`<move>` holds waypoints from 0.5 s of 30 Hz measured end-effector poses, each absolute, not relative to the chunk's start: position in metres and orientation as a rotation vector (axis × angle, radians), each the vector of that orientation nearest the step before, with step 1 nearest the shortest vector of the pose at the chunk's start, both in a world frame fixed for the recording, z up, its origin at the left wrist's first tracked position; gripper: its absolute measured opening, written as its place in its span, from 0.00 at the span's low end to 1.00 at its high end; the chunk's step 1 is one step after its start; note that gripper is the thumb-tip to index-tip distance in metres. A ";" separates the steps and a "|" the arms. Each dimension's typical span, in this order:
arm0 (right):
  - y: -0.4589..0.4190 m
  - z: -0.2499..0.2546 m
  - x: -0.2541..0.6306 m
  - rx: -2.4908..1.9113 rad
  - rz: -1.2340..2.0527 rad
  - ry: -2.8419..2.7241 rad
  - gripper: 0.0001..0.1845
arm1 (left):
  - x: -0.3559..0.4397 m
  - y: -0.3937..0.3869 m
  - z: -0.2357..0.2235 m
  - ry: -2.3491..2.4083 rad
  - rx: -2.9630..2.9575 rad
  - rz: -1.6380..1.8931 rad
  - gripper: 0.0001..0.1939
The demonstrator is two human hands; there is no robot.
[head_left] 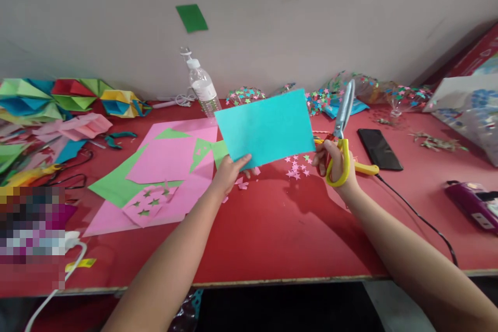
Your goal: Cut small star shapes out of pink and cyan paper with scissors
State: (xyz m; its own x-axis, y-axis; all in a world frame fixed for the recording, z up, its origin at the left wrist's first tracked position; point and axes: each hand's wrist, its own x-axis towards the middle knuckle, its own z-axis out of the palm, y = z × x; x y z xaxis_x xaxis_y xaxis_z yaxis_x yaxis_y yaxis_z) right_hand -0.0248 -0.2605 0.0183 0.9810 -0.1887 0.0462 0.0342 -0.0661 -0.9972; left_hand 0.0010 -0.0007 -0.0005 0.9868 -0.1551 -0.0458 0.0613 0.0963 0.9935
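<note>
The left hand (229,172) pinches the lower edge of a turquoise sheet (266,128) at the centre of the frame, small pink stars (296,168) lie below the sheet's right end, and the right hand (333,155), right of centre, grips yellow-handled scissors (344,114) pointing upward, near a black phone (379,149).

A grey wall (272,26) rose behind the table (272,244), faintly smudged, with a green square (192,18) flat against it left of centre. The table's red top ran back to the wall and ended in front at a worn, brownish edge (288,283). Below, it was dark, paler toward the right, while soft light brightened the wall's upper part
</note>
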 end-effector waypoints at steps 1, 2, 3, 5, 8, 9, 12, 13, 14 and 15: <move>-0.259 0.021 -0.027 -1.639 -0.164 0.107 0.22 | 0.003 0.000 -0.001 -0.054 1.437 -0.049 0.14; -0.256 0.024 -0.030 -1.677 -0.105 0.096 0.24 | 0.005 0.000 0.000 -0.025 1.406 0.043 0.14; -0.254 0.026 -0.033 -1.743 -0.016 0.074 0.24 | 0.007 0.002 0.000 0.007 1.373 0.109 0.15; -0.248 0.030 -0.041 -1.925 0.124 0.006 0.25 | 0.010 0.004 0.002 0.056 1.298 0.181 0.14; -0.240 0.033 -0.053 -2.129 0.342 -0.176 0.27 | 0.011 0.007 0.005 0.095 1.207 0.243 0.13; -0.238 0.033 -0.056 -2.171 0.395 -0.214 0.28 | 0.010 0.007 0.006 0.096 1.199 0.252 0.13; -0.234 0.032 -0.060 -2.217 0.396 -0.230 0.29 | 0.006 0.002 0.009 0.077 1.234 0.247 0.12; -0.234 0.031 -0.061 -2.207 0.393 -0.216 0.28 | 0.004 0.000 0.010 0.067 1.250 0.236 0.12; -0.234 0.030 -0.060 -2.187 0.406 -0.203 0.28 | 0.002 -0.002 0.010 0.058 1.263 0.223 0.13; -0.235 0.029 -0.060 -2.162 0.428 -0.195 0.28 | 0.000 -0.004 0.010 0.048 1.273 0.207 0.13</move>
State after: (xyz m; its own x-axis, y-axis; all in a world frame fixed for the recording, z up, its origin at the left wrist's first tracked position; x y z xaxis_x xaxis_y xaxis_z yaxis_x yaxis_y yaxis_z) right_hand -0.0597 -0.2348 0.0290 0.9278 0.2925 -0.2314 -0.0170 -0.5865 -0.8098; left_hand 0.0001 -0.0037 0.0103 0.9803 0.1810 0.0789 -0.1279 0.2778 0.9521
